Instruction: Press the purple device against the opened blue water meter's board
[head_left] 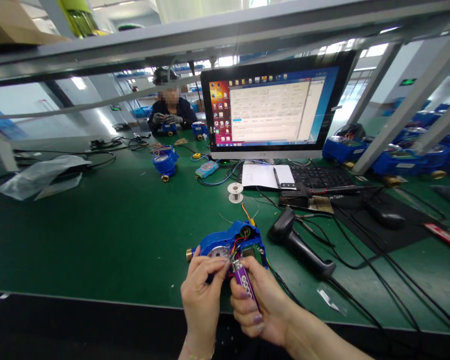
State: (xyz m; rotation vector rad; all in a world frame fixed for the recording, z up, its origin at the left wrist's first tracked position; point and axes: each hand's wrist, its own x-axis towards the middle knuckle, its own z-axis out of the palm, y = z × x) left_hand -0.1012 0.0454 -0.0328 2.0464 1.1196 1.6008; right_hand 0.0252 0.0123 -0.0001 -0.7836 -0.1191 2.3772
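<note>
My right hand (260, 302) is wrapped round a purple lighter (245, 281), its metal top pointing up and away from me, the thumb at that top. Close beside it, the fingertips of my left hand (206, 285) pinch thin coloured wires (233, 254) near the lighter's top. I cannot make out any flame. Those wires come from an opened blue water meter (225, 234) lying on the green bench just beyond my hands. A brass fitting (189, 255) sticks out at its left end, and a green circuit board (252, 252) shows inside. My fingers hide part of the meter.
A black barcode scanner (302, 245) lies right of the meter, its cable trailing. Behind stand a solder spool (235, 192), a soldering iron (333, 190), a keyboard (318, 176) and a monitor (270, 110). Another meter (165, 161) sits left; a gloved co-worker (172, 112) is opposite.
</note>
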